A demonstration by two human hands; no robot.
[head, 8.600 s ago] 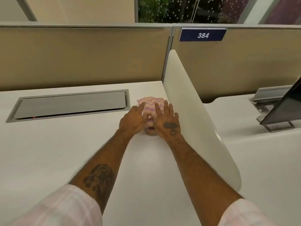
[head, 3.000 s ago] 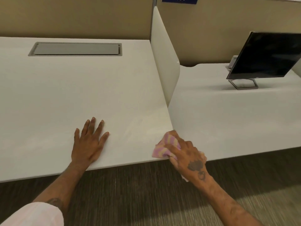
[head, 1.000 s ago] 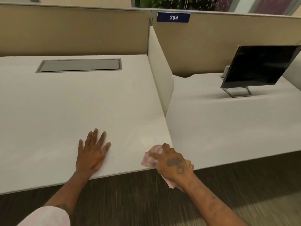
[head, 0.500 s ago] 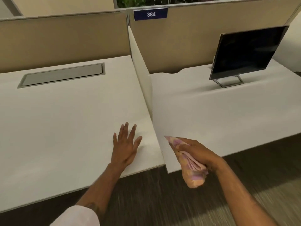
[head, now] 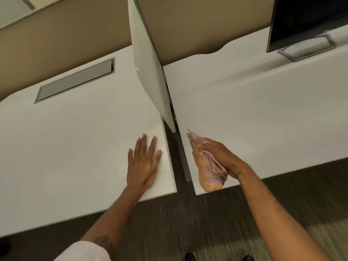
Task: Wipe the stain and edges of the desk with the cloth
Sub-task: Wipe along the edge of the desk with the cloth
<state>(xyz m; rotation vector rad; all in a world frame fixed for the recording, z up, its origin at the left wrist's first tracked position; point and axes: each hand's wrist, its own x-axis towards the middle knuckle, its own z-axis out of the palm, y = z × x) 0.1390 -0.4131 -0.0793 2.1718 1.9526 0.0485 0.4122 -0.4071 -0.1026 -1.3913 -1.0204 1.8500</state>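
Beside the gap between two desks, my right hand clamps the folded pink cloth over the neighbouring desk's corner; my left hand lies flat, fingers spread, on the desk.

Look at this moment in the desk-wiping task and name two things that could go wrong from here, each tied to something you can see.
1. The cloth is bunched in the right hand beside the gap between the desks. A loose end could snag there or slip down to the floor.
2. The left hand presses flat near the desk corner. Leaning harder on it, that hand might slide off the edge.
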